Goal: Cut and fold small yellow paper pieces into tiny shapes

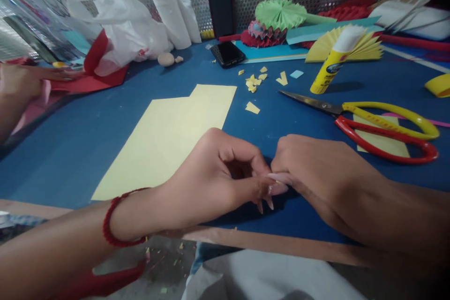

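My left hand (225,178), with a red cord bracelet at the wrist, is closed in a pinch near the table's front edge. Its fingertips meet those of my right hand (319,173), which is curled closed as well. A speck of yellow shows between the nails, but what the fingers hold is too small and covered to name. Behind my left hand lies a pale yellow paper sheet (168,126) with a notched corner. Scissors (337,110) with one yellow and one red handle lie beyond my right hand, over a small yellow paper piece (379,136).
Yellow paper scraps (253,82) lie mid-table. A glue stick (328,68) stands behind the scissors, near a yellow paper fan (362,49). A phone (228,53) lies farther back by a green paper rosette (279,13). Another person's hand (17,89) touches red paper (94,77) at left.
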Action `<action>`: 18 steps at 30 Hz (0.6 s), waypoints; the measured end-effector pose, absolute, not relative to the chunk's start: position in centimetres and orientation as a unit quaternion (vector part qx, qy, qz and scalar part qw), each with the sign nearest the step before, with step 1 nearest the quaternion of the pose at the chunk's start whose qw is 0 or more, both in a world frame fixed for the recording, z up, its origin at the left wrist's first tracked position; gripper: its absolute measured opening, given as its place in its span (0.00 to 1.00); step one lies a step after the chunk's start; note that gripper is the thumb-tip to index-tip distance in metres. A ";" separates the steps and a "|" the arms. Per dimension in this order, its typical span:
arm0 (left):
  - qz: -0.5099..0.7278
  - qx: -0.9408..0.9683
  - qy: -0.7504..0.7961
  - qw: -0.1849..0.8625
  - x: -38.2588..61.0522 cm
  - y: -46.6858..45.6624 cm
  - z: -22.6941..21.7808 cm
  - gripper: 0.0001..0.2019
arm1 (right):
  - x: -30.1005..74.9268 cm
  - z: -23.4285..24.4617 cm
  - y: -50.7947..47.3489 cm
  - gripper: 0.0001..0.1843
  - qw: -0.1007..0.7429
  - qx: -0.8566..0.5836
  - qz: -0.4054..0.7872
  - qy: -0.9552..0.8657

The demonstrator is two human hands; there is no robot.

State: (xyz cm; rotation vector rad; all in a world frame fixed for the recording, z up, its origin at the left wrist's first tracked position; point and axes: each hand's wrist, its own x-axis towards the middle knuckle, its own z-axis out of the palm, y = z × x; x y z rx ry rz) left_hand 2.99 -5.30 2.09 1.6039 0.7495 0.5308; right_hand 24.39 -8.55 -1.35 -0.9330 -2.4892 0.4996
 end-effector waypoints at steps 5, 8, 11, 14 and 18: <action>0.258 0.760 0.296 0.517 2.7 -5.0 1.9 0.11 | 24.1 -1.0 -8.3 0.12 0.252 -0.366 0.117 -0.888; 0.240 0.755 0.304 0.529 2.6 -4.7 1.7 0.10 | 24.1 -0.6 -8.4 0.12 0.243 -0.363 0.076 -0.897; 0.227 0.705 0.330 0.585 2.7 -4.7 1.5 0.12 | 23.8 -0.3 -8.5 0.13 0.230 -0.375 0.051 -0.897; 0.236 0.662 0.334 0.628 2.9 -4.8 1.5 0.13 | 23.7 0.5 -8.7 0.15 0.227 -0.395 0.024 -0.890; 0.264 0.641 0.333 0.638 2.6 -4.8 1.6 0.12 | 26.5 2.3 -8.6 0.13 0.230 -0.453 -0.017 -0.861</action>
